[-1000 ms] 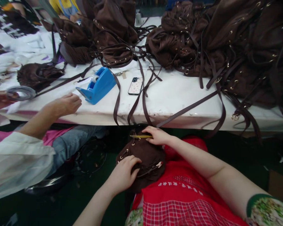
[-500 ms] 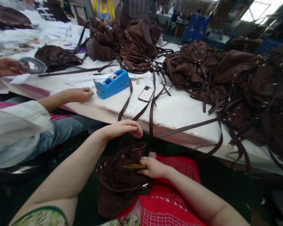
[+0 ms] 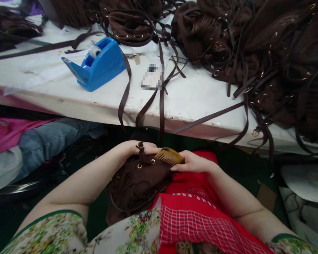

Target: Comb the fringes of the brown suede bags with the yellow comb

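A brown suede drawstring bag (image 3: 137,181) with gold eyelets rests on my lap, over a red apron. My left hand (image 3: 137,147) grips the bag's top edge, fingers curled round a knotted cord. My right hand (image 3: 194,163) holds a yellow-brown comb (image 3: 169,155), teeth pointing down at the bag's top edge. The two hands are close together just below the table's front edge.
The white table (image 3: 193,102) carries a blue tape dispenser (image 3: 98,65), a phone (image 3: 151,77) and heaps of brown bags (image 3: 267,53) with straps hanging over the edge. A seated person's legs in jeans (image 3: 47,141) are at left.
The view tilted down. My left hand dropped from above the bag onto its top edge. My right hand turned the comb so its teeth show. The neighbour's hands left the view.
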Available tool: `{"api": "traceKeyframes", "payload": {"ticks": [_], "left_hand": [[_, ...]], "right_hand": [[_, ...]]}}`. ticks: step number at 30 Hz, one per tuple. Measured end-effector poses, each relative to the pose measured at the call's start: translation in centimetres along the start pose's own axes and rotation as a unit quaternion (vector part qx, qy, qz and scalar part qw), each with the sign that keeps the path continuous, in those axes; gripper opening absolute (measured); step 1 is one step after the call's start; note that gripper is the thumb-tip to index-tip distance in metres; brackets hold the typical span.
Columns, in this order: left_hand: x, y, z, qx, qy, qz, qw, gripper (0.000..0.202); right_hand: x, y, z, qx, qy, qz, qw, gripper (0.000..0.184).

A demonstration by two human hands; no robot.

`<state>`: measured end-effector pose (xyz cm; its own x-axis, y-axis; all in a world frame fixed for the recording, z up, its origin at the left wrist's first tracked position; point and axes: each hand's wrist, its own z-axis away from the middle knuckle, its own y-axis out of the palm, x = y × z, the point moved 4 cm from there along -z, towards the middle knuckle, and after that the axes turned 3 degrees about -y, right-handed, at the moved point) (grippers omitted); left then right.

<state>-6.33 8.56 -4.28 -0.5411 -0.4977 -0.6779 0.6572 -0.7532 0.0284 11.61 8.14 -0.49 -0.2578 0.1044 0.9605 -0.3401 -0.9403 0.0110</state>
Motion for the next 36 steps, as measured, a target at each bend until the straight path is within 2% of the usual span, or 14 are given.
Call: {"api": "traceKeyframes", "payload": {"ticks": [3,5,7,10,14,16,18,20,21,23,26,28,32,36], "left_hand": [[-0.5,0.7,1.0,0.042,0.104,-0.028,0.993,0.038],[-0.4,1.8,0.9,0.053,0.150,-0.058,0.985,0.046],[-0.2,3.0,0.2,0.004,0.171,-0.108,0.979,0.051],[-0.7,4.8,-0.6,-0.113,0.189,-0.210,0.953,0.036],[-2.2,6.3,-1.0,-0.190,0.141,-0.272,0.933,0.030],[-2.5,6.3,-1.4,-0.166,0.117,-0.211,0.956,0.037],[-2.1,6.3,-1.9,-0.062,0.120,-0.071,0.988,0.040],[-1.1,6.4,-2.1,0.051,0.110,0.090,0.989,0.040],[-0.5,6.3,-2.1,0.083,0.098,0.158,0.979,0.039],[0.8,6.2,-1.7,0.091,0.067,0.252,0.961,0.036],[2.3,6.4,-1.1,0.063,0.045,0.325,0.942,0.036],[2.5,6.7,-1.0,0.059,0.049,0.342,0.936,0.037],[1.7,7.5,-1.3,0.048,0.085,0.334,0.938,0.032],[0.5,9.0,-1.3,0.064,0.122,0.343,0.929,0.029]], "right_hand": [[-0.4,-1.0,-0.4,-0.026,0.017,-0.077,0.997,0.037],[-1.5,-1.1,-0.9,-0.024,0.031,-0.105,0.994,0.039],[-3.0,-1.2,-1.4,-0.028,0.050,-0.117,0.991,0.041],[-5.0,-1.7,-1.8,-0.066,0.070,-0.117,0.989,0.043],[-5.1,-2.5,-1.7,-0.097,0.060,-0.099,0.989,0.040],[-4.4,-2.8,-1.6,-0.112,0.053,-0.094,0.988,0.037],[-3.6,-3.0,-1.7,-0.128,0.052,-0.081,0.987,0.035],[-3.0,-3.2,-1.6,-0.139,0.053,-0.052,0.988,0.034],[-2.7,-3.4,-1.5,-0.153,0.049,-0.028,0.987,0.033],[-2.2,-4.1,-0.9,-0.211,0.035,0.056,0.975,0.030],[-1.6,-4.8,1.1,-0.327,0.038,0.203,0.922,0.027],[-1.4,-3.9,2.3,-0.351,0.048,0.266,0.897,0.026],[-1.9,0.5,2.9,-0.260,0.048,0.369,0.891,0.026],[-4.6,3.3,1.9,-0.169,0.111,0.413,0.888,0.025]]}}
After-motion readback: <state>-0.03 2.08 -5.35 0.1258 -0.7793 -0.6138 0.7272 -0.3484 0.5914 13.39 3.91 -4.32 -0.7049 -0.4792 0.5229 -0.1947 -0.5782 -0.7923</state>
